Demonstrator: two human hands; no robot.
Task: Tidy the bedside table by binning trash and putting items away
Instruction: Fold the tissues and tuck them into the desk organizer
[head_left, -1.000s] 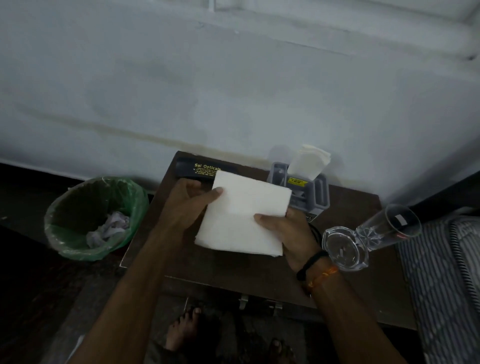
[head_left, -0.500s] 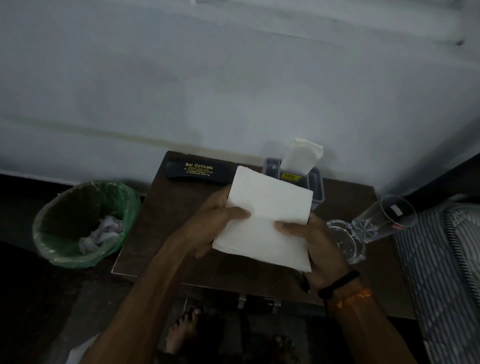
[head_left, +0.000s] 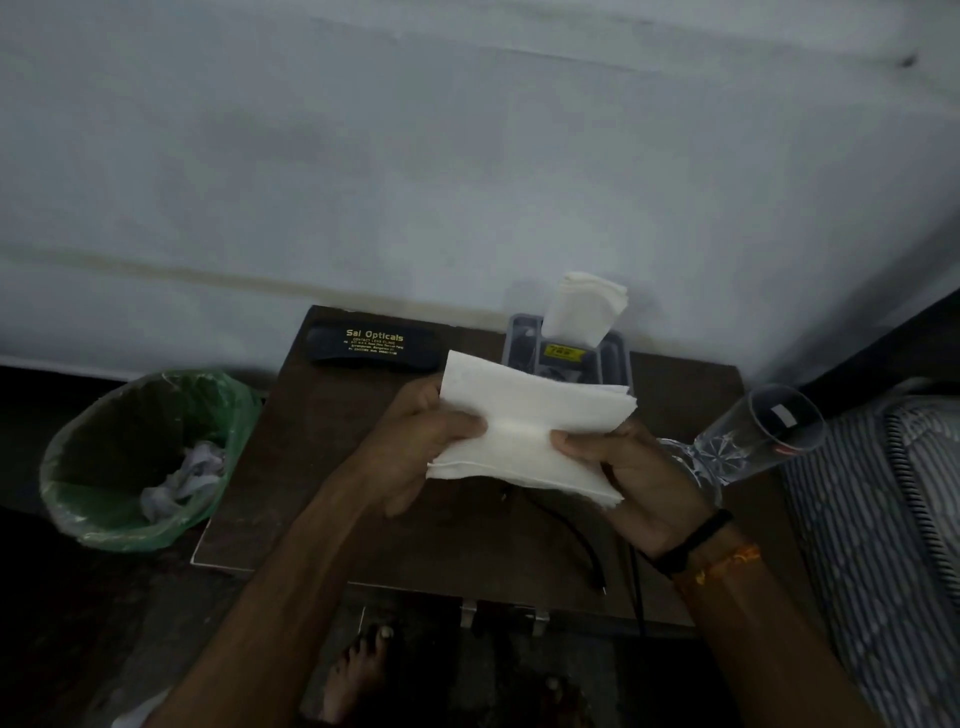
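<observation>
A stack of white paper napkins (head_left: 524, 421) is held above the dark brown bedside table (head_left: 332, 467). My left hand (head_left: 415, 441) pinches its left edge with the thumb on top. My right hand (head_left: 628, 467) pinches its right edge the same way. The stack bends along a crease between my thumbs. Behind it a grey organiser box (head_left: 615, 358) holds more upright napkins (head_left: 584, 306). A black spectacle case (head_left: 371, 345) with gold lettering lies at the table's back left. A clear glass (head_left: 748, 441) lies on its side at the right.
A bin with a green liner (head_left: 130, 457) stands on the floor left of the table, crumpled paper inside. A black cable (head_left: 576, 535) runs across the table's front. A striped mattress (head_left: 883, 519) borders the right side. My bare feet (head_left: 358, 670) show below the table edge.
Both hands lifted the napkin stack off the table and toward me. It went from flat to bent along a middle crease, and the cable under it came into sight.
</observation>
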